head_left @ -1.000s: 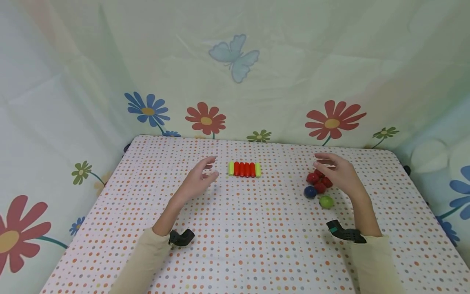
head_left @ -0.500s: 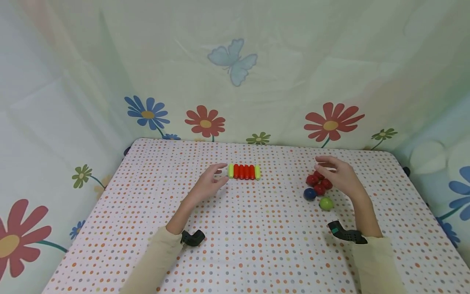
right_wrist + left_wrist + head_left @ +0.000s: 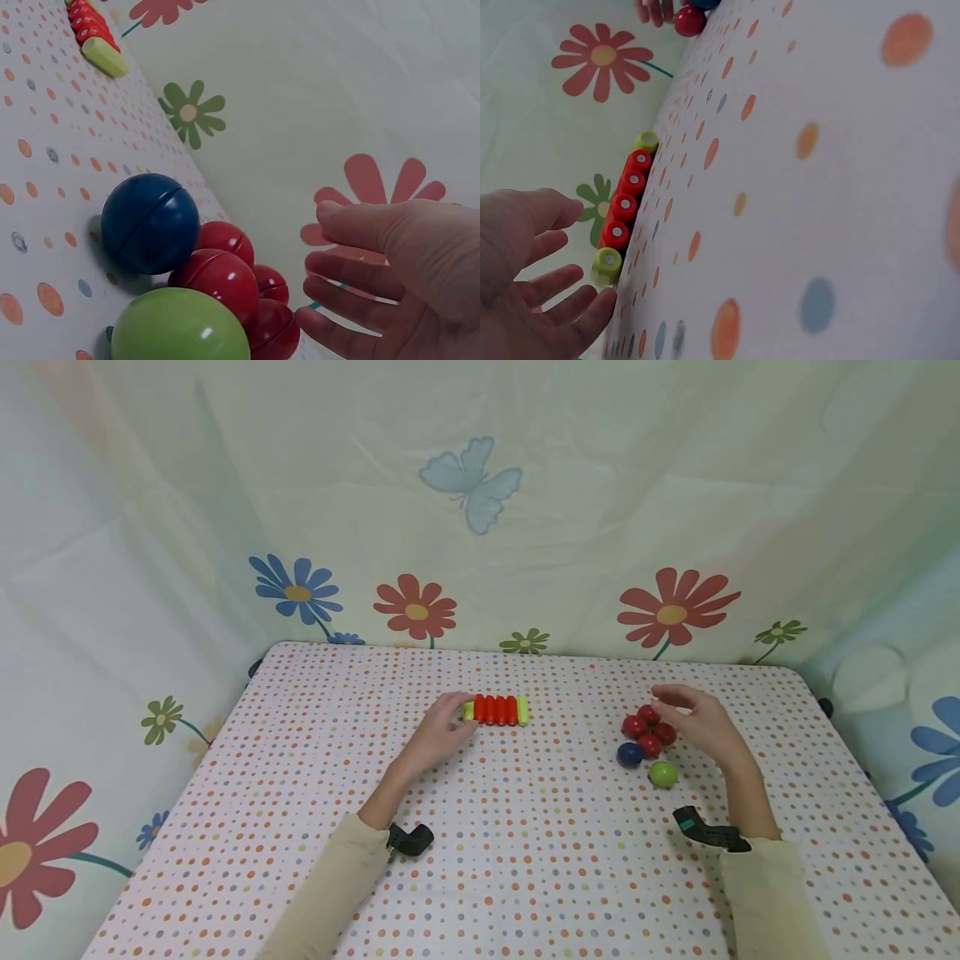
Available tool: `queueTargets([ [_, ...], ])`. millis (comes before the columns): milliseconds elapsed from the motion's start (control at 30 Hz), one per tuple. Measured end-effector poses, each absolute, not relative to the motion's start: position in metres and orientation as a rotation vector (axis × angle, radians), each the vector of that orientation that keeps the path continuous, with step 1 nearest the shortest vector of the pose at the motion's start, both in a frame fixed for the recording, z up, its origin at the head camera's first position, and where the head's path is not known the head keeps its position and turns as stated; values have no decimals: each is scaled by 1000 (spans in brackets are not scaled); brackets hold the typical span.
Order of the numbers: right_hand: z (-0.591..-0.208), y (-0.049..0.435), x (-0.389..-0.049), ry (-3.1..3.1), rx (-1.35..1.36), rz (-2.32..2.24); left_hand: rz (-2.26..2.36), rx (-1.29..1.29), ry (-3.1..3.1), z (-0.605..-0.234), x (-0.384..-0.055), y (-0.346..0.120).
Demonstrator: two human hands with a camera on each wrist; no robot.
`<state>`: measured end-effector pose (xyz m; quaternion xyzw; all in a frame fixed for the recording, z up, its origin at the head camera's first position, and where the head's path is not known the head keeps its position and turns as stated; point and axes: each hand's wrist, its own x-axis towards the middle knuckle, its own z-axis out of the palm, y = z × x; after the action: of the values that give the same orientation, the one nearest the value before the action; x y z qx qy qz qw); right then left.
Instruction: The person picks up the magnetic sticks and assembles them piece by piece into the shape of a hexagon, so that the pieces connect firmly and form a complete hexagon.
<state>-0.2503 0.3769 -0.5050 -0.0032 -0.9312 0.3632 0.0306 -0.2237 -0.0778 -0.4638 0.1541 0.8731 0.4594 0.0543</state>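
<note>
Several red cylinders (image 3: 496, 710) lie side by side, with a yellow-green cylinder (image 3: 523, 711) at each end of the row. My left hand (image 3: 441, 731) is at the row's left end, its fingers loosely spread and overlapping the near yellow-green cylinder in the head view. In the left wrist view, thumb and fingers stand apart around that cylinder (image 3: 607, 262) without pinching it. My right hand (image 3: 705, 722) hovers with relaxed fingers just right of a cluster of glossy red balls (image 3: 649, 744). A dark blue ball (image 3: 150, 223) and a green ball (image 3: 180, 330) sit against the cluster's near side.
A white table with coloured dots (image 3: 510, 860) extends beneath everything. Behind it hangs a pale cloth backdrop (image 3: 600, 510) printed with flowers and a butterfly. Dark wrist devices (image 3: 411, 840) sit at both sleeve cuffs.
My left hand has moved right, from beside the row to its left end. The right hand has stayed nearly still, and the cylinders and balls lie as before.
</note>
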Motion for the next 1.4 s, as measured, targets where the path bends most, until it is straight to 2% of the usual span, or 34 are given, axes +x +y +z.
queueTargets([
  [567,-500,367,-246,-2925,-12,1205,1264,362,2720,-468,-227,-77],
  [733,-501,367,-245,-2975,16,1108,1148,343,2786,-464,-224,-75],
  [967,-460,334,-221,-3042,30,1010,969,351,2891,-461,-222,-72],
  [1167,-476,339,-231,-3026,-48,952,884,435,2967,-458,-217,-72],
  [1400,-446,316,-213,-3037,-112,993,864,483,3036,-459,-216,-72],
])
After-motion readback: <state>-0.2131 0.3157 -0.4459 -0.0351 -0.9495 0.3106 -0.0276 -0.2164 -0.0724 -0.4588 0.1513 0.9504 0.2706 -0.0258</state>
